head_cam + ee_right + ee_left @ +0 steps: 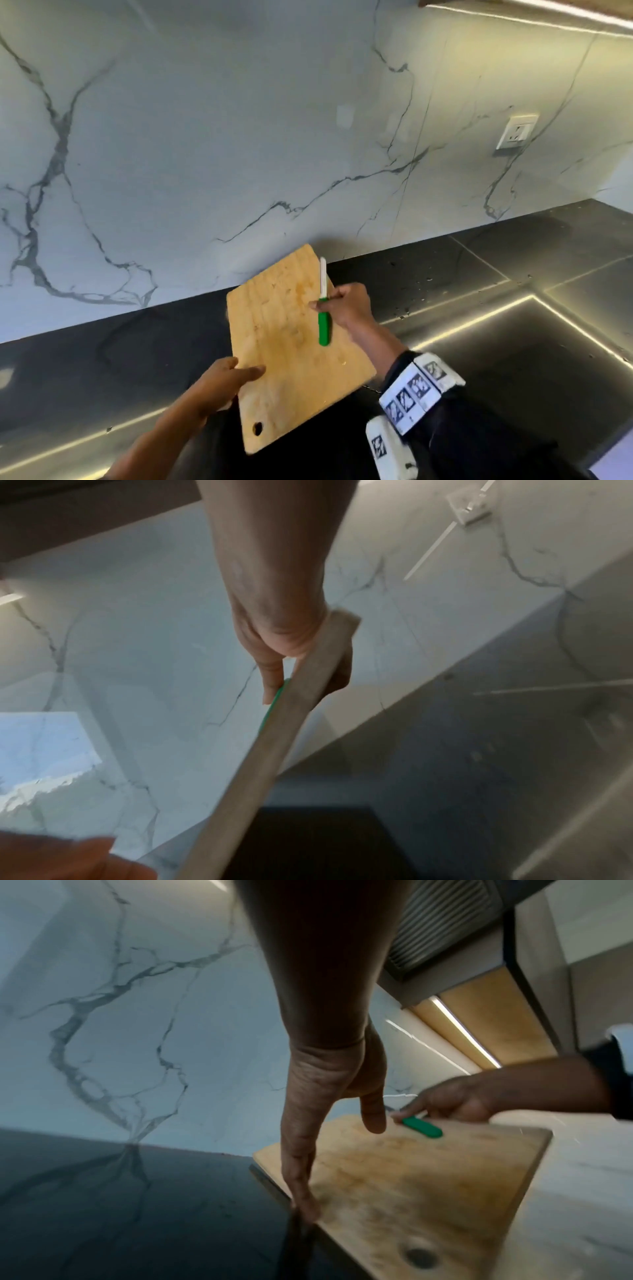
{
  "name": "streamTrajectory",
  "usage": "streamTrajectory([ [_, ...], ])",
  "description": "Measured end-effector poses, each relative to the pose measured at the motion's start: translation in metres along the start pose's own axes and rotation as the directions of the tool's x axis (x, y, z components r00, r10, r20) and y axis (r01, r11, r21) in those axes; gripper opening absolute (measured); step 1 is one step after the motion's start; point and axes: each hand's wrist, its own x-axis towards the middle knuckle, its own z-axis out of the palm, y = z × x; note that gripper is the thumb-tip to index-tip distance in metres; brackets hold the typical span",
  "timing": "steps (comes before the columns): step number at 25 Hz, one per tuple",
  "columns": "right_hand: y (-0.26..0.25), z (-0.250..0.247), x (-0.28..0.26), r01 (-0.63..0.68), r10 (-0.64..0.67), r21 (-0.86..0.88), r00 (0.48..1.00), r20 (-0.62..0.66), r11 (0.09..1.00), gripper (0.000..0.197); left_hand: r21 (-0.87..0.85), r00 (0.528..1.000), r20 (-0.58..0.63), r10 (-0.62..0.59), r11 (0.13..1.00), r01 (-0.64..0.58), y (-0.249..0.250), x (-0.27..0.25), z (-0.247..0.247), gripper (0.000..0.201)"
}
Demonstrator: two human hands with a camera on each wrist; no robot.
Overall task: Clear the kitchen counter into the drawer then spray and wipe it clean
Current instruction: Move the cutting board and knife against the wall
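A wooden cutting board [284,349] with a hole near its close corner is held tilted above the black counter [513,308]. My left hand [222,380] pinches its left edge, thumb on top and fingers underneath. My right hand [346,305] grips the far right edge, and its thumb pins a green-handled knife [323,325] with a white blade flat against the top face. The left wrist view shows the board [428,1177], knife handle [421,1127] and both hands [308,1123]. From the right wrist, only the board's edge [274,750] and a green sliver of knife [276,696] show.
A white marble backsplash [239,137] rises behind the counter, with a wall socket [517,132] at the right. Water drops lie on the counter [407,310] right of the board. An upper cabinet with a light strip [462,1031] hangs overhead.
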Motion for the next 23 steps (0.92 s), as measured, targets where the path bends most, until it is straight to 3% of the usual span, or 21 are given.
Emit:
streamTrajectory([
  [2,-0.039,-0.004,0.013,0.191,-0.182,-0.136,0.980,0.075,0.972,0.034,0.141,0.983,-0.075,0.168,0.978,-0.156,0.016,0.003,-0.011,0.053],
  [5,-0.097,-0.004,0.027,0.497,-0.429,-0.346,0.866,0.256,0.796,0.031,0.253,0.875,-0.320,0.364,0.923,-0.291,0.047,0.021,-0.042,0.088],
  [8,-0.133,0.004,0.037,0.709,-0.511,-0.474,0.705,0.492,0.522,0.027,0.230,0.757,-0.474,0.450,0.893,-0.387,0.072,0.047,-0.078,0.112],
  [10,-0.145,0.008,0.049,0.747,-0.497,-0.495,0.665,0.557,0.445,0.026,0.277,0.686,-0.544,0.483,0.875,-0.396,0.084,0.054,-0.091,0.113],
  [11,-0.148,0.008,0.057,0.750,-0.492,-0.491,0.662,0.565,0.444,0.026,0.301,0.675,-0.556,0.484,0.875,-0.379,0.087,0.058,-0.096,0.106],
  [13,-0.146,0.009,0.073,0.751,-0.500,-0.465,0.659,0.562,0.469,0.025,0.360,0.696,-0.533,0.480,0.874,-0.327,0.089,0.061,-0.099,0.079],
  [15,-0.138,0.016,0.088,0.759,-0.551,-0.401,0.649,0.524,0.513,0.024,0.384,0.705,-0.523,0.479,0.871,-0.307,0.088,0.065,-0.098,0.066],
  [18,-0.124,0.027,0.101,0.756,-0.658,-0.296,0.654,0.372,0.584,0.023,0.371,0.664,-0.575,0.478,0.876,-0.309,0.090,0.075,-0.099,0.055],
  [20,-0.111,0.027,0.105,0.726,-0.700,-0.291,0.683,0.209,0.622,0.022,0.352,0.648,-0.593,0.478,0.878,-0.325,0.090,0.084,-0.102,0.051],
  [23,-0.082,0.015,0.108,0.632,-0.642,-0.259,0.765,0.055,0.731,0.020,0.299,0.658,-0.603,0.451,0.893,-0.337,0.086,0.098,-0.107,0.043],
])
